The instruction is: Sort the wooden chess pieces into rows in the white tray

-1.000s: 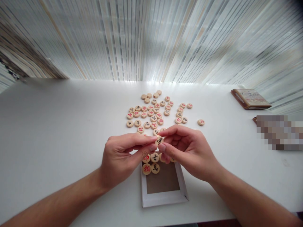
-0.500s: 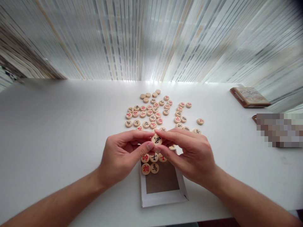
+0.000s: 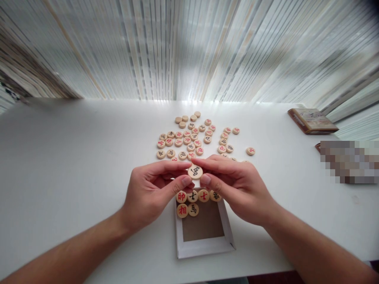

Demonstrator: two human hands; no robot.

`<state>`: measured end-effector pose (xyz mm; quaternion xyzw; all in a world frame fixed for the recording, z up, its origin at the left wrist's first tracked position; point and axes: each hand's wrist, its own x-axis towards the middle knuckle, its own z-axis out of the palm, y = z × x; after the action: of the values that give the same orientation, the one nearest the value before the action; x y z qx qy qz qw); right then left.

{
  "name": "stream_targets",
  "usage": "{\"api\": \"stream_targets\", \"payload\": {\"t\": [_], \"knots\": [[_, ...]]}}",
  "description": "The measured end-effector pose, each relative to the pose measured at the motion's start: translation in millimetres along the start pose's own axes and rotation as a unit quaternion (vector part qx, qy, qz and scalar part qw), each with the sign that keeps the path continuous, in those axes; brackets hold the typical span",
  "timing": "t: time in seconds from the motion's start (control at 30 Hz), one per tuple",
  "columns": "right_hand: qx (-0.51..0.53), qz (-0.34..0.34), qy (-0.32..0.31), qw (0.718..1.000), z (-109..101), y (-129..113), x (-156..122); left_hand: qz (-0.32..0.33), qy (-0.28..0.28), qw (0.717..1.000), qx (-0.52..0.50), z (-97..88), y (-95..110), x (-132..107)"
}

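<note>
My left hand (image 3: pixel 152 191) and my right hand (image 3: pixel 237 185) meet over the table and pinch one round wooden chess piece (image 3: pixel 195 172) with a black character, face up, between thumbs and forefingers. Just below them lies a shallow white cardboard tray (image 3: pixel 204 247) with a brown floor. Several pieces (image 3: pixel 192 202) with red and black characters lie in rows at the tray's far end. Beyond my hands many more loose pieces (image 3: pixel 192 138) are scattered on the white table (image 3: pixel 74 165).
A brown box (image 3: pixel 312 120) lies at the table's far right, near a blurred patch (image 3: pixel 349 161). A wall of pale vertical strips (image 3: pixel 189 47) rises behind the table. The table's near edge runs just below the tray.
The piece held between both hands has turned from tilted to face up and risen slightly. My right hand has lifted off the tray, uncovering more of the pieces in its top row.
</note>
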<state>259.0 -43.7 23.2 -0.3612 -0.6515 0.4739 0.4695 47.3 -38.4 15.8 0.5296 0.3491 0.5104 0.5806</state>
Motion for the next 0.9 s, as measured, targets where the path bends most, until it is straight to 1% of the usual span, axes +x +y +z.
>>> {"api": "stream_targets", "payload": {"t": [0.2, 0.33, 0.43, 0.57, 0.7, 0.9], "knots": [[0.099, 0.058, 0.006, 0.993, 3.3, -0.4, -0.4, 0.011, 0.009, 1.000, 0.008, 2.0, 1.0, 1.6], [0.130, 0.078, 0.016, 0.988, 4.6, 0.2, -1.1, 0.014, 0.004, 1.000, 0.015, 1.7, 0.1, 1.9], [0.127, 0.071, 0.017, 0.989, 4.9, 1.1, -1.9, 0.017, 0.001, 1.000, 0.018, 1.0, -0.4, 1.9], [0.096, 0.054, 0.027, 0.994, 5.7, 0.2, -1.7, 0.025, 0.003, 0.999, 0.020, 0.5, -1.6, 1.6], [0.090, 0.046, 0.023, 0.995, 6.3, -1.7, -1.0, 0.048, 0.006, 0.998, 0.035, 0.1, -4.1, 0.7], [0.083, 0.038, 0.037, 0.995, 6.5, -0.8, -1.0, 0.089, 0.015, 0.993, 0.079, -1.1, -6.1, 0.5]]}}
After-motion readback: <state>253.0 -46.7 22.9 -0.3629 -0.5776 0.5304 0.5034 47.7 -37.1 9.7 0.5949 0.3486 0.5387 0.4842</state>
